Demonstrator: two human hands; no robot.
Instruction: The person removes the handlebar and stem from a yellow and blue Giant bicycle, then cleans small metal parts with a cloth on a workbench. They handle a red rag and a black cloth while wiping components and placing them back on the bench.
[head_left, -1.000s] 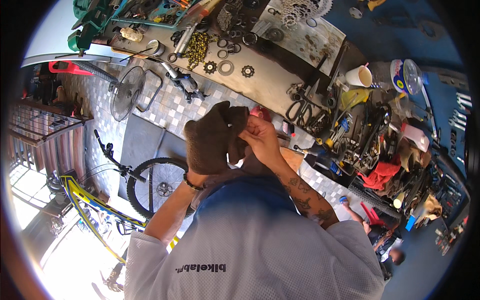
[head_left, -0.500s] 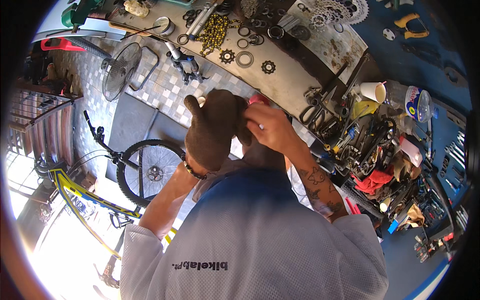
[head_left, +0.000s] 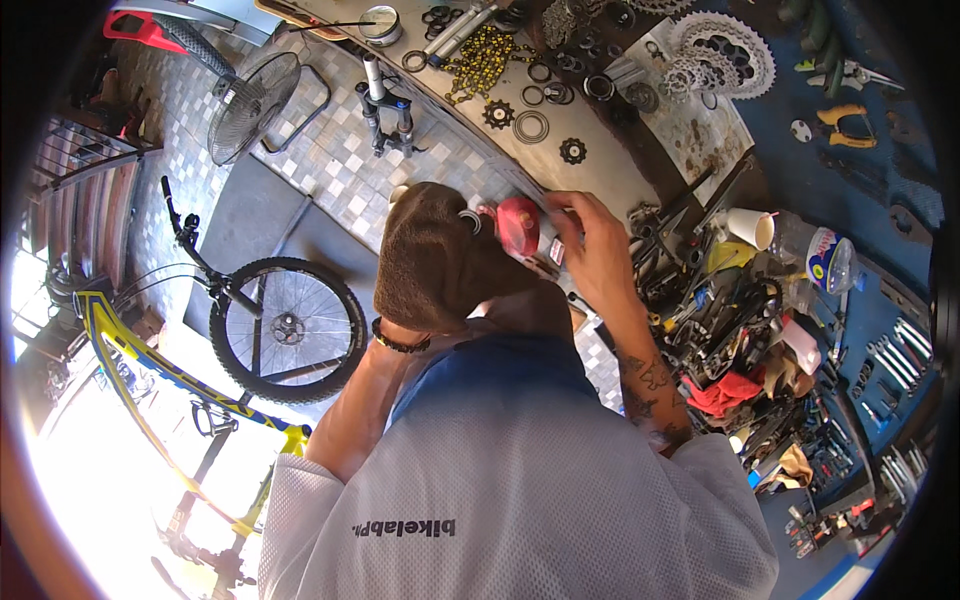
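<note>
A brown cloth [head_left: 425,250] drapes over my left hand [head_left: 402,336], hiding its fingers; only the skin near the wrist shows. At the cloth's right edge sits a small silver ring-shaped part [head_left: 470,219], partly covered, and the cloth appears gripped around it. My right hand [head_left: 600,245] is apart from the cloth, fingers bent but spread, with nothing visible in them. Between the two hands, lower down, is a red rounded object [head_left: 518,226] whose kind I cannot make out.
Beyond my hands runs a workbench [head_left: 610,185] with a yellow-black chain [head_left: 480,65], toothed pulley wheels [head_left: 573,151], rings and a cassette [head_left: 735,60]. Tools and parts pile up at right beside a paper cup [head_left: 750,228]. A bicycle wheel [head_left: 288,330], fork [head_left: 380,110] and fan [head_left: 255,105] stand left.
My right hand has drawn back rightward from the cloth and its fingers have parted. The silver ring-shaped part and more of the red object now show. The view has shifted slightly.
</note>
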